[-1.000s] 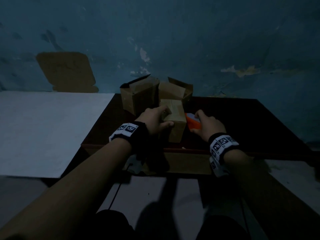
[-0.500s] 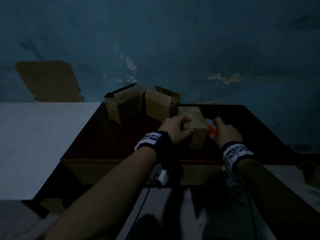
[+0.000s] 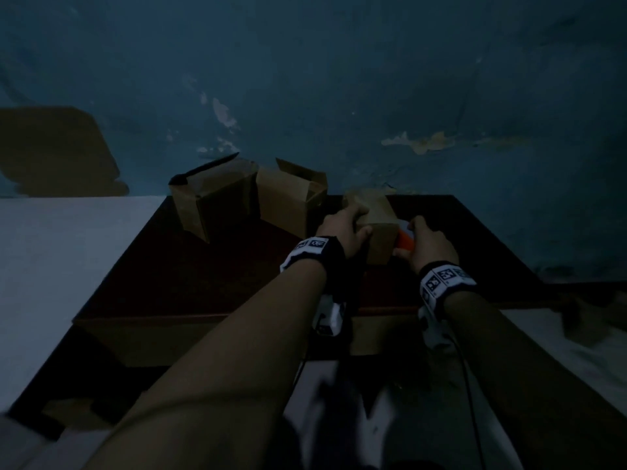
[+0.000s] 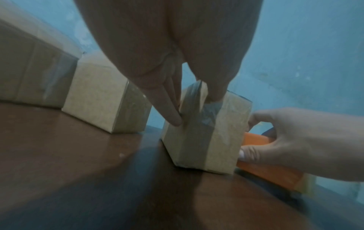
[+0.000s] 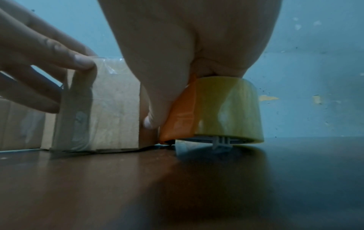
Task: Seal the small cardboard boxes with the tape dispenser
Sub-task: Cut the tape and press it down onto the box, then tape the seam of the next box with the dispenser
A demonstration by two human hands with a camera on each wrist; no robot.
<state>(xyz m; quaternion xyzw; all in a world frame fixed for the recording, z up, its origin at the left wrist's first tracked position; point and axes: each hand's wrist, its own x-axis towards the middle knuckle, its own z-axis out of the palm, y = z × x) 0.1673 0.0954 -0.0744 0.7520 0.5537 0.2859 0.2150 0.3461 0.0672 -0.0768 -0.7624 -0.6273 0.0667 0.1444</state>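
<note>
Left hand (image 3: 342,228) clasps the small taped brown cardboard box (image 3: 380,232) right of frame centre on the dark wooden table (image 3: 203,283); right hand (image 3: 427,244) grips the orange tape dispenser (image 5: 208,112) beside it. Box: probably light, crushable; hold by its sides

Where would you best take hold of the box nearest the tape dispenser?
Probably from above, fingers and thumb over opposite side walls of the taped box, as the left hand grips it now. The tape dispenser, held by the right hand, blocks its right side; another box crowds its left.
</note>
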